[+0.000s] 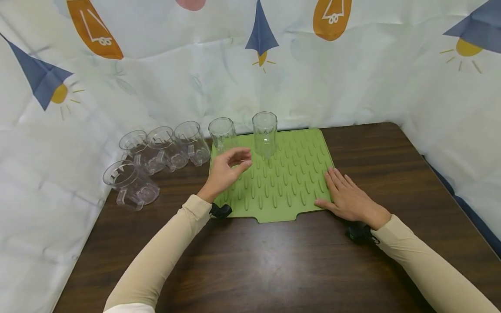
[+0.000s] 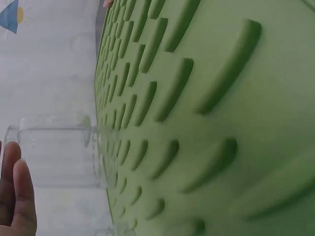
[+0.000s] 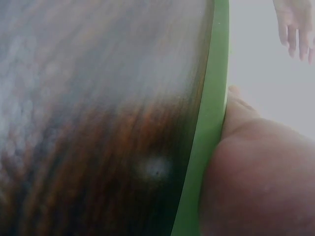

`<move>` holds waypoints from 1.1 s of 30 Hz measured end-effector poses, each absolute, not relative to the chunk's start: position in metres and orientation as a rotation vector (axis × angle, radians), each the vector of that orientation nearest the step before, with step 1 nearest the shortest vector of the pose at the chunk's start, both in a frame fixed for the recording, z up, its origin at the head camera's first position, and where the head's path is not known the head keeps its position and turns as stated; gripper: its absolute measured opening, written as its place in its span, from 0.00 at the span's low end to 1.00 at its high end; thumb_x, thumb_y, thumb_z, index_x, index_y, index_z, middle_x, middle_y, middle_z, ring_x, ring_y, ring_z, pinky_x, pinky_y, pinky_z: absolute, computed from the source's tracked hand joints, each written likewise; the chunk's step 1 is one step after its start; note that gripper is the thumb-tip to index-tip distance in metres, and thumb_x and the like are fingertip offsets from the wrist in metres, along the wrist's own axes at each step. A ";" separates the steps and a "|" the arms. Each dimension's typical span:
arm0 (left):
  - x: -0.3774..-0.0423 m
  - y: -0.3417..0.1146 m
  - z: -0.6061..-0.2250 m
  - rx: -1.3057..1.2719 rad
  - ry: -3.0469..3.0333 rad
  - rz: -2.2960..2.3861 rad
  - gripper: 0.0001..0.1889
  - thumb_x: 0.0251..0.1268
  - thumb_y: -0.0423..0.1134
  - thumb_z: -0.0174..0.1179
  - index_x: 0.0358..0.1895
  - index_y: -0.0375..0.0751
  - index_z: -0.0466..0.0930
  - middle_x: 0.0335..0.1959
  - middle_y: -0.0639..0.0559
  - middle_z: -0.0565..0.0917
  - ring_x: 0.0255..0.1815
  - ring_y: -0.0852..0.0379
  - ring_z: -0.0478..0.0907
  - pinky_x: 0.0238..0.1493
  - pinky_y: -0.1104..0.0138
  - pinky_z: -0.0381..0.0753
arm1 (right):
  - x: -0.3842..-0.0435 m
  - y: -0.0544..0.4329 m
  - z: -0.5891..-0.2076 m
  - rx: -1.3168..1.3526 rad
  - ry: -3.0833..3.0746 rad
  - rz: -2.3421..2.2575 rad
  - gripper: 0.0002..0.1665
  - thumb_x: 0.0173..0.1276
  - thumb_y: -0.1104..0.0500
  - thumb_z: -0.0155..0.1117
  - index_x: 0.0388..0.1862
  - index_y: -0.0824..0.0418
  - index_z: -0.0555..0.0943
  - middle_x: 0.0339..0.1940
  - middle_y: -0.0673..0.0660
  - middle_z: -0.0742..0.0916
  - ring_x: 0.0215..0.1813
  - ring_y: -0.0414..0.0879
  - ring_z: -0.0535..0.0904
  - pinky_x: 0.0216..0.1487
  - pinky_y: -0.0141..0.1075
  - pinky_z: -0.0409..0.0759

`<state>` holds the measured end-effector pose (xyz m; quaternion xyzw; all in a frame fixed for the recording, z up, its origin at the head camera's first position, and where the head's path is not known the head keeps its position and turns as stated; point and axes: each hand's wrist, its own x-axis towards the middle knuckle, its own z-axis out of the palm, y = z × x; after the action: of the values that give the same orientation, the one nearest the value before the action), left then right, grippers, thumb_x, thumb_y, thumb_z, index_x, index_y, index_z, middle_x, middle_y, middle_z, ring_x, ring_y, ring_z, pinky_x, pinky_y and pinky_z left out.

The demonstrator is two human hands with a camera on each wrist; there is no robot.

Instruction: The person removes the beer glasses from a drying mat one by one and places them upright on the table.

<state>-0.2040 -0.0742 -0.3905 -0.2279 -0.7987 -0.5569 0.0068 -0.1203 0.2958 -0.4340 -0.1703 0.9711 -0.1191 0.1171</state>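
At left, four clear handled mugs (image 1: pixel 166 150) stand grouped on a dark wood table (image 1: pixel 250 261), beside a ribbed green mat (image 1: pixel 274 204). Next along, a person's left hand (image 1: pixel 228 170) hovers over the mat's left part, fingers softly curved, thumb apart from them, nothing held. Just beyond it, a clear mug (image 1: pixel 222 129) occupies the mat's far left corner; whether the hand touches it cannot be told. A second mug (image 1: pixel 265 132) stands on the mat to its right. At far right, the right hand (image 1: pixel 346 195) lies flat across the mat's right edge, fingers straight and close together, thumb spread, gripping nothing.

The step in hand appears to be arranging mugs on the mat, two there and four off it; the next move likely calls for the left hand to reach another mug while the right steadies the mat.
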 end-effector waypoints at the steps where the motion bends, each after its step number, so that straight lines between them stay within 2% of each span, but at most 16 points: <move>1: -0.205 -0.071 -0.392 -0.708 -2.501 -1.741 0.20 0.73 0.36 0.65 0.65 0.37 0.79 0.57 0.36 0.86 0.60 0.44 0.84 0.65 0.58 0.85 | -0.120 0.296 -0.434 -0.498 2.842 -0.348 0.58 0.79 0.30 0.48 0.84 0.71 0.45 0.87 0.71 0.47 0.87 0.69 0.42 0.85 0.67 0.44; 7: -0.213 -0.052 -0.403 -0.656 -2.511 -1.748 0.20 0.74 0.36 0.64 0.65 0.34 0.78 0.60 0.31 0.84 0.62 0.42 0.83 0.68 0.54 0.83 | -0.121 0.296 -0.434 -0.489 2.841 -0.346 0.58 0.79 0.30 0.49 0.84 0.71 0.45 0.87 0.71 0.47 0.87 0.68 0.42 0.85 0.67 0.44; 11: -0.217 -0.044 -0.409 -0.614 -2.508 -1.772 0.21 0.75 0.37 0.63 0.66 0.34 0.77 0.61 0.32 0.83 0.63 0.42 0.82 0.68 0.52 0.82 | -0.121 0.297 -0.434 -0.490 2.841 -0.342 0.58 0.79 0.30 0.48 0.84 0.71 0.45 0.87 0.71 0.47 0.88 0.68 0.42 0.85 0.67 0.44; 18: -0.225 -0.032 -0.415 -0.541 -2.509 -1.783 0.21 0.74 0.37 0.63 0.66 0.34 0.77 0.62 0.37 0.84 0.64 0.44 0.82 0.68 0.55 0.83 | -0.121 0.296 -0.435 -0.492 2.838 -0.346 0.58 0.78 0.29 0.48 0.84 0.70 0.45 0.87 0.71 0.47 0.88 0.68 0.41 0.85 0.67 0.44; 28: -0.234 -0.019 -0.420 -0.494 -2.422 -1.840 0.20 0.74 0.35 0.63 0.65 0.33 0.77 0.62 0.32 0.82 0.63 0.42 0.82 0.68 0.56 0.82 | -0.122 0.294 -0.435 -0.480 2.837 -0.355 0.58 0.78 0.29 0.48 0.84 0.70 0.44 0.87 0.70 0.46 0.88 0.67 0.41 0.86 0.67 0.43; 33: -0.237 -0.012 -0.421 -0.491 -2.398 -1.872 0.20 0.73 0.34 0.64 0.64 0.34 0.78 0.60 0.35 0.84 0.62 0.42 0.83 0.68 0.56 0.83 | -0.121 0.295 -0.437 -0.469 2.844 -0.347 0.58 0.78 0.29 0.48 0.85 0.69 0.44 0.87 0.69 0.46 0.88 0.67 0.40 0.86 0.66 0.43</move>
<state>-0.2368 -0.0122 -0.4212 -0.1592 -0.7778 -0.6072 0.0301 -0.1215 0.2949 -0.4366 -0.1605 0.9727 -0.1185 0.1188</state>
